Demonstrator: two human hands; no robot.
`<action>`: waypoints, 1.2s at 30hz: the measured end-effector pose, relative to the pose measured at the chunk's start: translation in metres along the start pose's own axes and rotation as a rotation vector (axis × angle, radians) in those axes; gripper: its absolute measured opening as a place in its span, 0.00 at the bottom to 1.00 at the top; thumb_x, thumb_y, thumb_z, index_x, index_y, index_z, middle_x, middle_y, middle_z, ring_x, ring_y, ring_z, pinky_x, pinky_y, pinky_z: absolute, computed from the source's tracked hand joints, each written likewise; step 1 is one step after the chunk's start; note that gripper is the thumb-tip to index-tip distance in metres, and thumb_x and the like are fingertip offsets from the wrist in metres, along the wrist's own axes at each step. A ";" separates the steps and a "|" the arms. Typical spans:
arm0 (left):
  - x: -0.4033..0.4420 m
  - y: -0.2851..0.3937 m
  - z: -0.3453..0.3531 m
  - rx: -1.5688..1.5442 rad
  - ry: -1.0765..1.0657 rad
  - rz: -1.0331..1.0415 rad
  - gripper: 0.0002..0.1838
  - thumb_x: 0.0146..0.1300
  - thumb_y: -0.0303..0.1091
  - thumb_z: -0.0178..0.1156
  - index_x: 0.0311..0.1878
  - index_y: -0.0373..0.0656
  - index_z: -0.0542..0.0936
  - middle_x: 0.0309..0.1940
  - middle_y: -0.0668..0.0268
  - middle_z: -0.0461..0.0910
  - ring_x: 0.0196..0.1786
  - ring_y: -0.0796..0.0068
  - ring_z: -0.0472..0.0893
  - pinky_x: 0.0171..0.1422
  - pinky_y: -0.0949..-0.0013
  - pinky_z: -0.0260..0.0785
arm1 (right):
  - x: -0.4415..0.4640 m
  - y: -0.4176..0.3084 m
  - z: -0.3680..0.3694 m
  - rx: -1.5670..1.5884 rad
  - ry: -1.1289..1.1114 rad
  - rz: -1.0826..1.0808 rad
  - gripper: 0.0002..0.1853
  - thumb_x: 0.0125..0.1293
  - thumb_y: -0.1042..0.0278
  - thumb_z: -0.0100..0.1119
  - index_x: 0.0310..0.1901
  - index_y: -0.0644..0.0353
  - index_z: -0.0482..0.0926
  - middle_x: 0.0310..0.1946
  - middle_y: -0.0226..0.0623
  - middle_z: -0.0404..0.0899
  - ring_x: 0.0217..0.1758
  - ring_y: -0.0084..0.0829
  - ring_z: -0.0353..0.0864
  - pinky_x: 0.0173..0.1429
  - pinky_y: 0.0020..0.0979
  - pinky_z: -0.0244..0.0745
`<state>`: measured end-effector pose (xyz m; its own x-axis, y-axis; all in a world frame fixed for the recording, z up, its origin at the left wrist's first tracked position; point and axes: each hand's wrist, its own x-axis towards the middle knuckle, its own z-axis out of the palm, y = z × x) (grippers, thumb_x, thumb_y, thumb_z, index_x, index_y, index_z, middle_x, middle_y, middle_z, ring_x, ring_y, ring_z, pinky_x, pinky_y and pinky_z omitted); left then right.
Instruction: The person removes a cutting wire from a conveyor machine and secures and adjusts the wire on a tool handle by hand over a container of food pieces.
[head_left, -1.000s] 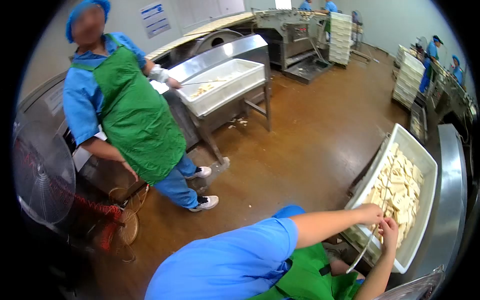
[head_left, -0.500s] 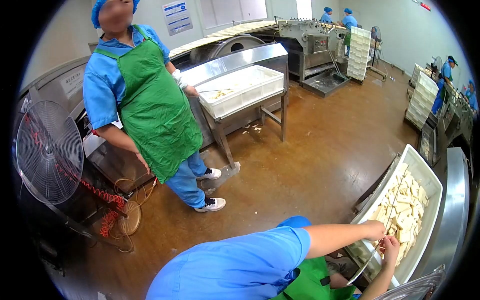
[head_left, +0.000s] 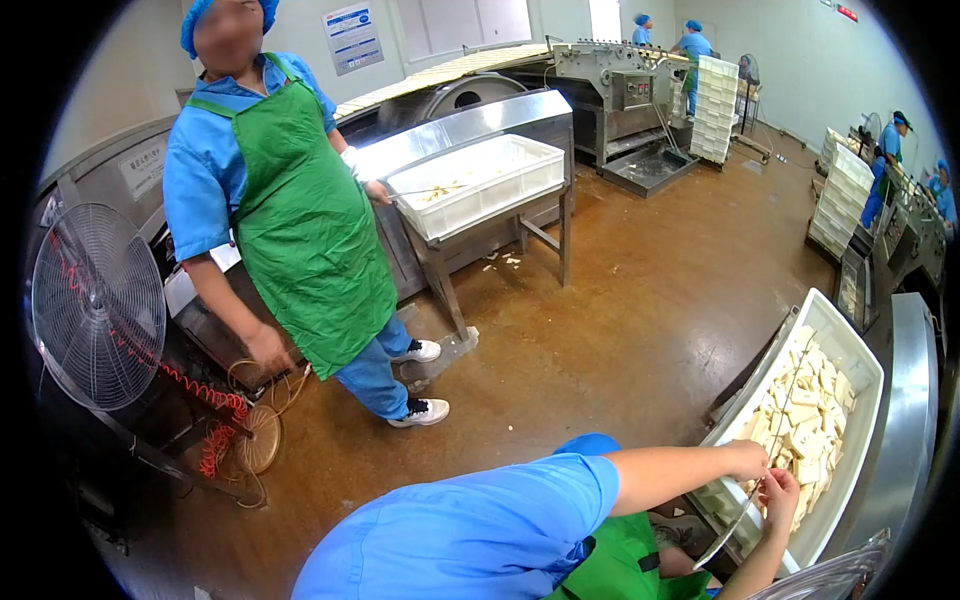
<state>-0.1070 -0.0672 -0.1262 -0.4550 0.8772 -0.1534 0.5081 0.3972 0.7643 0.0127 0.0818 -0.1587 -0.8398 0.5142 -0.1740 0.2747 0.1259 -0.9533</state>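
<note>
At the lower right, my left hand (head_left: pixel 745 460) is closed in a pinch over the near edge of a white plastic tub (head_left: pixel 862 440). My right hand (head_left: pixel 779 496) almost touches it, fingers bent together. A long thin rod (head_left: pixel 741 522) runs past both hands, one end over the tub's contents and the other toward my green apron (head_left: pixel 622 560). Both hands appear to grip the rod, though the fingers partly hide the contact. Pale flat pieces (head_left: pixel 805 415) lie heaped in the tub.
A co-worker in a green apron (head_left: pixel 300 220) stands at the left, one hand by another white tub (head_left: pixel 490 200) on a metal stand. A caged fan (head_left: pixel 97 305) with red coiled hose is at far left. Stacked trays (head_left: pixel 714 110) and conveyor machinery (head_left: pixel 625 90) stand behind.
The co-worker's lowered arm has swung slightly, its hand now hanging in front of the apron's edge. My hands and the rod stay practically in place.
</note>
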 end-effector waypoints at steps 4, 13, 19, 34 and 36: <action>0.004 -0.002 0.002 -0.016 -0.004 0.000 0.15 0.60 0.42 0.55 0.37 0.41 0.85 0.35 0.52 0.84 0.40 0.56 0.83 0.46 0.58 0.73 | 0.001 0.000 -0.002 -0.002 -0.027 0.033 0.06 0.66 0.67 0.59 0.38 0.59 0.82 0.25 0.25 0.79 0.24 0.15 0.73 0.27 0.18 0.64; 0.009 -0.004 0.004 -0.062 -0.061 -0.036 0.15 0.62 0.42 0.55 0.37 0.42 0.85 0.33 0.54 0.84 0.37 0.58 0.83 0.44 0.60 0.73 | 0.000 0.000 -0.001 -0.022 -0.015 0.052 0.07 0.66 0.66 0.60 0.37 0.59 0.83 0.25 0.25 0.79 0.25 0.16 0.73 0.27 0.18 0.65; 0.009 -0.005 0.003 -0.071 -0.046 -0.026 0.16 0.62 0.43 0.55 0.36 0.41 0.85 0.31 0.54 0.84 0.36 0.60 0.83 0.43 0.61 0.74 | 0.001 0.000 0.000 -0.023 -0.016 0.029 0.07 0.67 0.65 0.58 0.37 0.58 0.81 0.24 0.24 0.79 0.23 0.15 0.72 0.25 0.17 0.65; 0.001 0.003 -0.002 -0.093 -0.069 -0.064 0.16 0.61 0.42 0.53 0.36 0.41 0.84 0.28 0.57 0.83 0.33 0.62 0.83 0.41 0.62 0.73 | 0.006 0.010 -0.006 0.019 -0.012 0.080 0.09 0.68 0.64 0.56 0.32 0.57 0.79 0.21 0.26 0.77 0.21 0.17 0.73 0.21 0.19 0.66; 0.001 0.002 -0.001 -0.099 -0.063 -0.061 0.16 0.61 0.42 0.53 0.36 0.41 0.84 0.28 0.57 0.83 0.33 0.62 0.83 0.41 0.62 0.73 | 0.006 0.010 -0.006 0.010 -0.005 0.083 0.09 0.68 0.64 0.56 0.32 0.57 0.79 0.22 0.26 0.77 0.21 0.16 0.73 0.22 0.19 0.66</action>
<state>-0.1075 -0.0658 -0.1239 -0.4345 0.8688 -0.2376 0.4047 0.4240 0.8102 0.0131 0.0911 -0.1678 -0.8166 0.5184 -0.2538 0.3389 0.0747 -0.9379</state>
